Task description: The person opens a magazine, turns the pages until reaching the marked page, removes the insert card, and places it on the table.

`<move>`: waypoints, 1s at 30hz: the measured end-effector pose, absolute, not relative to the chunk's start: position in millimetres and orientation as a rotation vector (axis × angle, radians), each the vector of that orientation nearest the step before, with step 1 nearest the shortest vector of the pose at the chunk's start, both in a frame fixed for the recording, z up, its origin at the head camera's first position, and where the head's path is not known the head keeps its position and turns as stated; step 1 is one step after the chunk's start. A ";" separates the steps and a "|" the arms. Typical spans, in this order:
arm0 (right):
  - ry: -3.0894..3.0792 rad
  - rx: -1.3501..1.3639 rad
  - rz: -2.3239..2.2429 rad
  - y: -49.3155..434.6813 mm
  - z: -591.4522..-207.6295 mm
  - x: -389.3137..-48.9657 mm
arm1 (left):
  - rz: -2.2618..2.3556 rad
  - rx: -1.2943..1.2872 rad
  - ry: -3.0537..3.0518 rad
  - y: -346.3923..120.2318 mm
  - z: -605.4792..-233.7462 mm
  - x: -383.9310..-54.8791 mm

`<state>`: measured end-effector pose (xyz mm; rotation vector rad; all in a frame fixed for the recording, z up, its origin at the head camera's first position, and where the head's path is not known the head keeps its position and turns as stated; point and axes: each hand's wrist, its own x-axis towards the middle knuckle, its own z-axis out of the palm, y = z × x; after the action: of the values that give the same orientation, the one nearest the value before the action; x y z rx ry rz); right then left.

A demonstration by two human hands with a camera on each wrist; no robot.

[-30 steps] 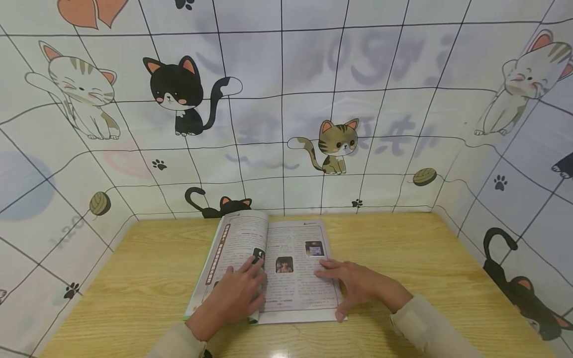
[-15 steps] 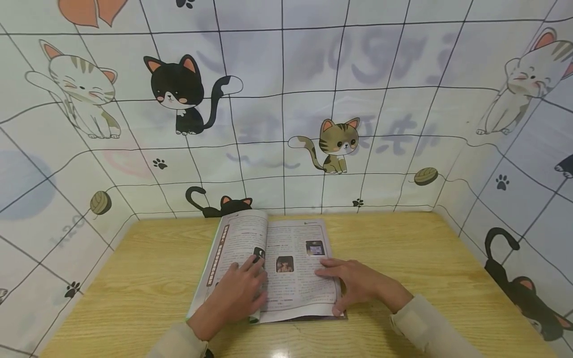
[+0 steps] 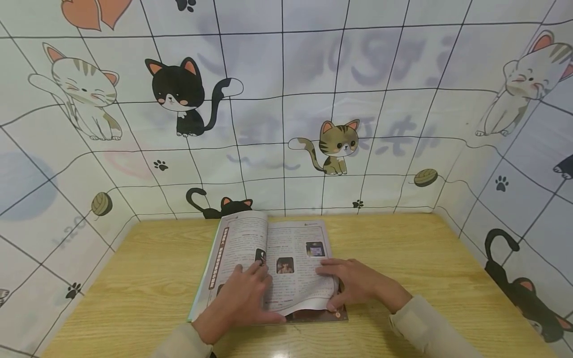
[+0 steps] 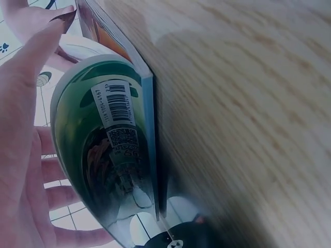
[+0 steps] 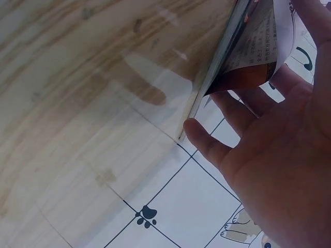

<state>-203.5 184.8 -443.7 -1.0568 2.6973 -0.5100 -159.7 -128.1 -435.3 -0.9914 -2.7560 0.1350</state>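
Note:
An open magazine (image 3: 237, 243) with printed text and small photos lies on the wooden table. My left hand (image 3: 243, 293) rests on its left page near the fold, fingers relaxed, thumb stretched across the bottom edge. In the left wrist view that hand (image 4: 20, 129) lies beside the curled green cover (image 4: 116, 150) with a barcode. On the other side, my right hand (image 3: 355, 283) pinches the right page (image 3: 297, 286) near its lower corner. This page bows upward, and a dark page (image 3: 309, 315) shows beneath. The right wrist view shows the lifted page (image 5: 261, 49) curling beside the hand (image 5: 279, 144).
The wooden table (image 3: 403, 248) reaches a white backdrop (image 3: 250, 119) printed with cartoon cats and grid lines. Side panels of the same print stand left and right. Pale sleeves (image 3: 431, 325) cover both forearms.
The right page's lower edge has risen and bowed, baring a dark page below. My right thumb has slid inward and up. My left thumb has spread out to the right along the bottom edge.

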 end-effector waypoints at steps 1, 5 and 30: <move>2.699 -1.053 -0.509 184.6 -443.7 -204.1 | 0.146 -0.994 -2.748 -127.9 -435.4 -159.6; 2.697 -1.037 -0.519 184.1 -442.9 -206.1 | 0.184 -0.996 -2.727 -127.4 -435.8 -159.4; 2.720 -1.073 -0.578 181.8 -418.2 -201.9 | 0.111 -1.063 -2.658 -130.0 -433.4 -162.6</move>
<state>-201.9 181.8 -418.2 -1.0734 2.7196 -0.5783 -162.6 -130.0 -433.4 -1.0634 -2.6578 0.1108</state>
